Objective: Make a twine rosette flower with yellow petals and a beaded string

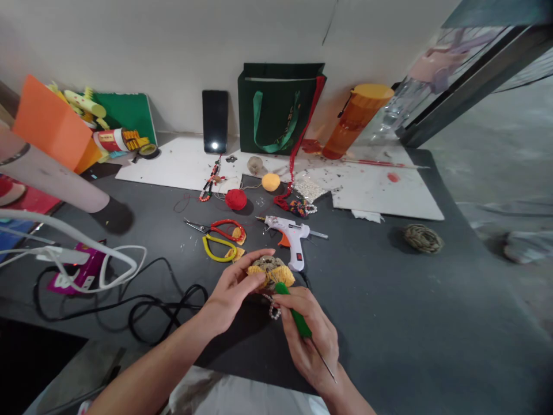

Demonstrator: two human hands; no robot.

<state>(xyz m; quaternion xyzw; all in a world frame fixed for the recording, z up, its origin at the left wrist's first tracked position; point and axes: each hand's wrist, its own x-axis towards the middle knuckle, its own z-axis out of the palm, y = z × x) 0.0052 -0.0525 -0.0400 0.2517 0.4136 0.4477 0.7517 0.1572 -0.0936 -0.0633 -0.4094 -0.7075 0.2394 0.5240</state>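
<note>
Near the table's front, my left hand [233, 291] is closed around a small round crocheted piece [268, 264] in grey-brown yarn. Two yellow crocheted flaps [283, 275] spread across its front like a bow. My right hand [313, 328] grips a tool with a green handle [298, 317]; its thin metal shaft points back toward my wrist, and the handle's blunt end meets the piece. A silvery bead chain [274, 310] hangs below, between the hands. Just beyond lie a white glue gun [294, 237] and scissors [218, 239] with red and yellow handles, small yellow crocheted pieces beside them.
Balls of red yarn [235, 199] and yellow yarn [271, 183] lie farther back. A grey-brown yarn coil [423, 238] sits at right. Black cables [168, 314] loop at left near a purple power strip [80, 268]. A phone [215, 122], green bag [280, 109] and orange bottle [356, 121] stand along the wall.
</note>
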